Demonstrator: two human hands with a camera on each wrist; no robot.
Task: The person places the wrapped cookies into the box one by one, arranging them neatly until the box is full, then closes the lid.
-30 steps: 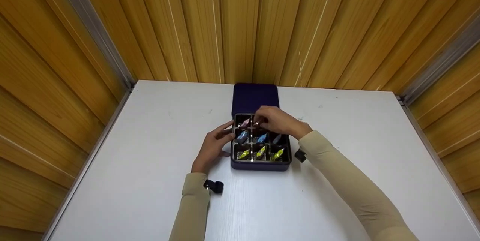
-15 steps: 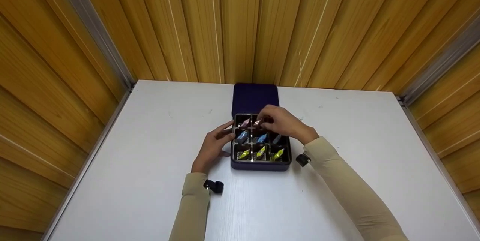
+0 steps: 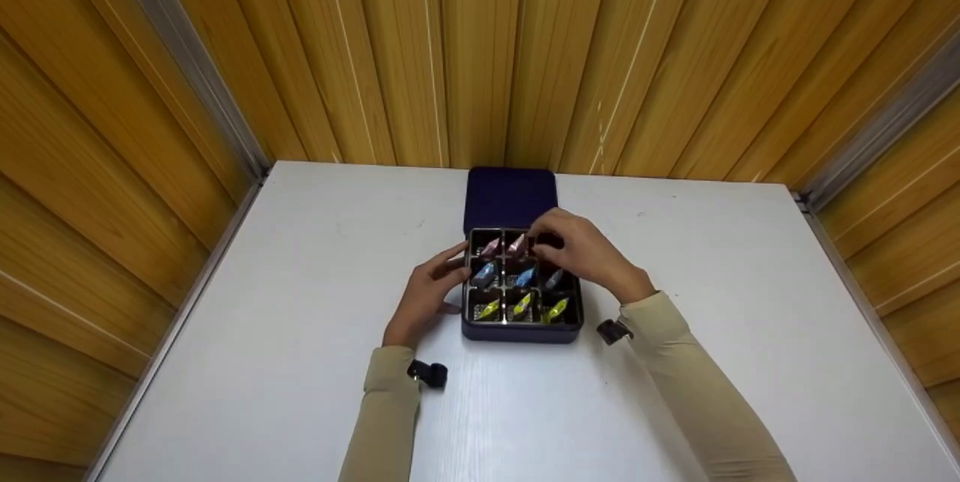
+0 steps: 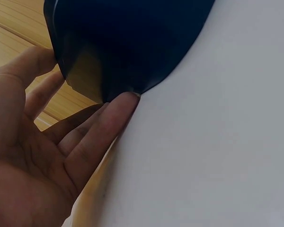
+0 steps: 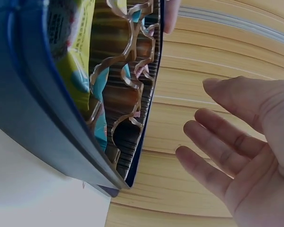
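Observation:
A dark blue tin (image 3: pixel 521 333) stands with its lid side away from me, its brown insert divided into compartments. Yellow packets (image 3: pixel 523 306) lie in the near row, blue packets (image 3: pixel 524 276) in the middle row, and two pink packets (image 3: pixel 516 244) in the far row. My left hand (image 3: pixel 427 293) rests against the tin's left side, fingers fairly straight, fingertips touching the wall in the left wrist view. Above the far right compartment is my right hand (image 3: pixel 581 246), which partly hides it. The right wrist view shows its fingers (image 5: pixel 215 146) apart and holding nothing.
The tin's blue lid (image 3: pixel 510 197) lies open behind it, near the wood-panelled back wall (image 3: pixel 480 55). Under everything is a white table (image 3: pixel 337 257). Both wrists carry small black cameras (image 3: pixel 429 373).
My right hand has let go of the second pink packet, which lies in the far middle compartment. The hand has shifted to the right. My left hand has stayed put.

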